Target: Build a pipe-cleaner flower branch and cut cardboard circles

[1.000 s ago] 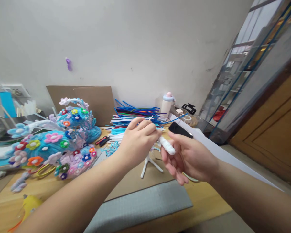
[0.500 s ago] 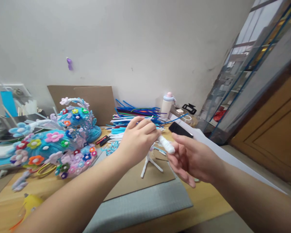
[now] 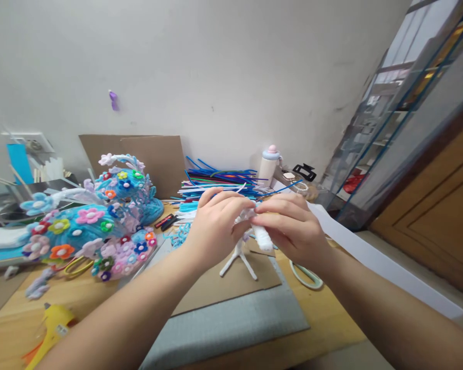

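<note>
Both hands meet over the cardboard sheet, their fingers on a white fuzzy wrapped piece (image 3: 262, 238). My left hand (image 3: 221, 221) is closed round its upper left part, palm down. From the right, my right hand (image 3: 293, 223) pinches it near the same spot, fingertips almost touching those of the left. The thick rounded end slants down between the hands. Below them, thin white forked legs (image 3: 239, 262) spread over the brown cardboard (image 3: 216, 290); where they join the held piece is hidden by the fingers.
Flower-covered blue baskets (image 3: 81, 221) stand at the left, a yellow glue gun (image 3: 56, 326) in front. Pipe cleaners (image 3: 219, 180) are piled behind the hands, beside a bottle (image 3: 269, 167). Scissors (image 3: 308, 277) lie right of the cardboard.
My right hand has moved up and left, from the thick end to beside my left fingertips, and its fingers have closed. The scissors handle has come into view. The view has shifted slightly.
</note>
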`<state>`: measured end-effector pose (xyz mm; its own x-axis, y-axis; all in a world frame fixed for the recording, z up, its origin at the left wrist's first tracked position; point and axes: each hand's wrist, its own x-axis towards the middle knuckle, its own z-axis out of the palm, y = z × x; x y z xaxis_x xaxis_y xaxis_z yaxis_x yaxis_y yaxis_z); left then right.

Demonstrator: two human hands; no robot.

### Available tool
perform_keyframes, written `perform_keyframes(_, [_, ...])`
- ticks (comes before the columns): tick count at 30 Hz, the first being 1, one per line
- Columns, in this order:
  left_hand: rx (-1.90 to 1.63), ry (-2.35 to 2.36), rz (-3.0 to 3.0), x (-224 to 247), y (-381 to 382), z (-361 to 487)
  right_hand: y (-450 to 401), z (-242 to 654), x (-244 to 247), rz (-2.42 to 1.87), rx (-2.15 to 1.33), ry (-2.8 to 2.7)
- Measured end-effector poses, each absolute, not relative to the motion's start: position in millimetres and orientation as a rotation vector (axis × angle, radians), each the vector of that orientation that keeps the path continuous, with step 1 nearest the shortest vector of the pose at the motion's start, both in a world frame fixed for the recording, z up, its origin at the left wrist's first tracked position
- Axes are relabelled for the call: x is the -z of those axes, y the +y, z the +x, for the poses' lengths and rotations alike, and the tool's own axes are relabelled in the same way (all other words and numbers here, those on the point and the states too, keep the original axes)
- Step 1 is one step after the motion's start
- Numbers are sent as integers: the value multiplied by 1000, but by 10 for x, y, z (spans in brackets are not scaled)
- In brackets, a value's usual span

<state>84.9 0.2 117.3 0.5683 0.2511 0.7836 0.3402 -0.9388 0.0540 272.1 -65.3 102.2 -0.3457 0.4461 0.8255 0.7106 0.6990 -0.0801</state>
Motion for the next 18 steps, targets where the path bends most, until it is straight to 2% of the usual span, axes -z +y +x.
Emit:
perform_keyframes(5, [1365, -1079, -2609, -1146, 127, 295, -613, 2713, -1031, -883, 367, -2029])
perform_keyframes(10, [1212, -1667, -2659, -599, 182, -234, -586, 2610, -1052, -962, 513, -1972])
perform_keyframes(14, [953, -1653, -2613, -100, 114, -299, -570, 2477, -1066, -1041, 612, -1925])
perform_keyframes(18, [694, -1583, -2494, 117, 50, -218, -585, 2377, -1071, -1080, 650, -1921])
